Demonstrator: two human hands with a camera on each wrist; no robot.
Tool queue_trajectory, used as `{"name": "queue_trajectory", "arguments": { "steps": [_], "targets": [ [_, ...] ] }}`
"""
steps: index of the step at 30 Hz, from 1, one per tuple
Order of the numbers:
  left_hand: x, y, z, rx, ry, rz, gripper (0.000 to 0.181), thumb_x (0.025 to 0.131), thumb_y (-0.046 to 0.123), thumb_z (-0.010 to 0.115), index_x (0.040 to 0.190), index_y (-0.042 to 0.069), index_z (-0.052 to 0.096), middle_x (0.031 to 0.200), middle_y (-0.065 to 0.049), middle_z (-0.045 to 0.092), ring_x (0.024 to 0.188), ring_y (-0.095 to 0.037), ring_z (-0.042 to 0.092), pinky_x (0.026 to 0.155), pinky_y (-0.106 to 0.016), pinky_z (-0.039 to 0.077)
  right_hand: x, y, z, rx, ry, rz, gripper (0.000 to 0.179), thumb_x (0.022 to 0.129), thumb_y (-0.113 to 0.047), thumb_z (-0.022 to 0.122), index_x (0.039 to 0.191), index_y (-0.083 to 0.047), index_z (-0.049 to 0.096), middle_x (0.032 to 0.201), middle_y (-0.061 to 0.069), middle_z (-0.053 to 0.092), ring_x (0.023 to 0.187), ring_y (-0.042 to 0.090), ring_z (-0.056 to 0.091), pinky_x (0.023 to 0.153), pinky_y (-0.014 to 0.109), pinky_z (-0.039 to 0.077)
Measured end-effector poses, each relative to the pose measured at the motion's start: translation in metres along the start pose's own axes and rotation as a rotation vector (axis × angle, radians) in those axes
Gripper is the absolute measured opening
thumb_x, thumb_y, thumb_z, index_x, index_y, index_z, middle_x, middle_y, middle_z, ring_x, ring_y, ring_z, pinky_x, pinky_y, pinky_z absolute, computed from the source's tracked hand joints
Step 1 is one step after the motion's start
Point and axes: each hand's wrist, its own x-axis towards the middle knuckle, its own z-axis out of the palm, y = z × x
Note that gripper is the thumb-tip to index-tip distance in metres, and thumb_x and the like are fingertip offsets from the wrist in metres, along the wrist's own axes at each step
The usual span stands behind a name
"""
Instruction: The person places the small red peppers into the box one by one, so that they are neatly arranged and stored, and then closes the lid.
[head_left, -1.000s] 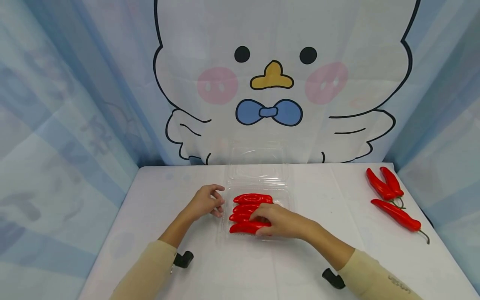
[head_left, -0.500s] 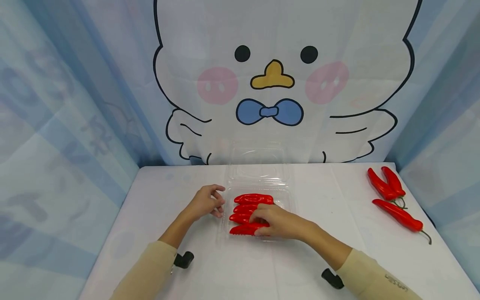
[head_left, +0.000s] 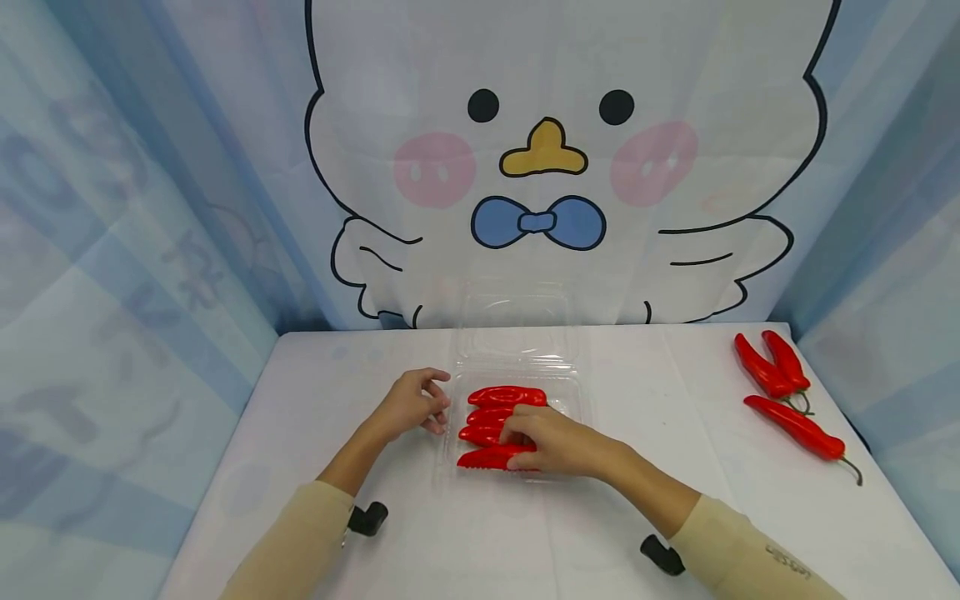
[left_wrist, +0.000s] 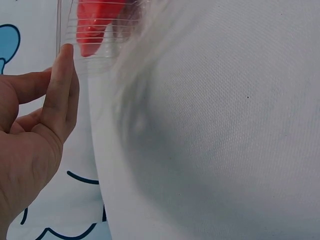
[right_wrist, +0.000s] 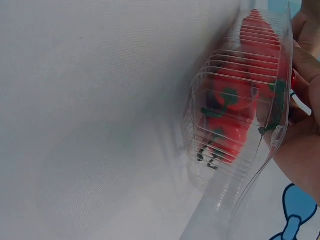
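Near the middle of the white bench [head_left: 660, 467], the right hand [head_left: 558, 442] reaches into a clear container [head_left: 572, 400], its thumb and curled fingers pinching the nearest red pepper [head_left: 480, 459], which lies along the container's near side. The left hand [head_left: 412, 404] holds nothing; its fingers are loosely spread, the tips at the container's left wall, seemingly touching it. Three other red peppers [head_left: 506, 397] lie in a row behind the pinched one, crosswise, their tips towards the bench's left edge; seen from the right wrist, green stems [right_wrist: 229, 97] show through the ribbed wall. The pepper looks glossy and smooth, so it is probably light, fairly firm and a little slippery; the thick middle or stem end should give the surest hold, while the thin stem could bend. The container's thin plastic likely flexes, best steadied by its rim. Its lid [head_left: 516, 346] stands open towards the bench's far edge. By the far right corner lie three loose peppers [head_left: 797, 427], stems towards the right edge.
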Motion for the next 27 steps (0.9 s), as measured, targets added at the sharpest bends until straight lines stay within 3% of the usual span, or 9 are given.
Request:
{"name": "queue_trajectory", "arguments": {
  "steps": [27],
  "targets": [
    [-0.0013, 0.0018, 0.0012, 0.014, 0.008, 0.0, 0.048, 0.096, -0.003, 0.066, 0.143, 0.0, 0.055, 0.097, -0.015, 0.063, 0.067, -0.018, 0.071, 0.061, -0.032, 0.065, 0.0003, 0.0012, 0.0035, 0.034, 0.012, 0.014, 0.027, 0.085, -0.024, 0.085, 0.109, -0.02, 0.073, 0.101, -0.008, 0.064, 0.088, 0.007, 0.057, 0.074, 0.019, 0.055]
  ]
}}
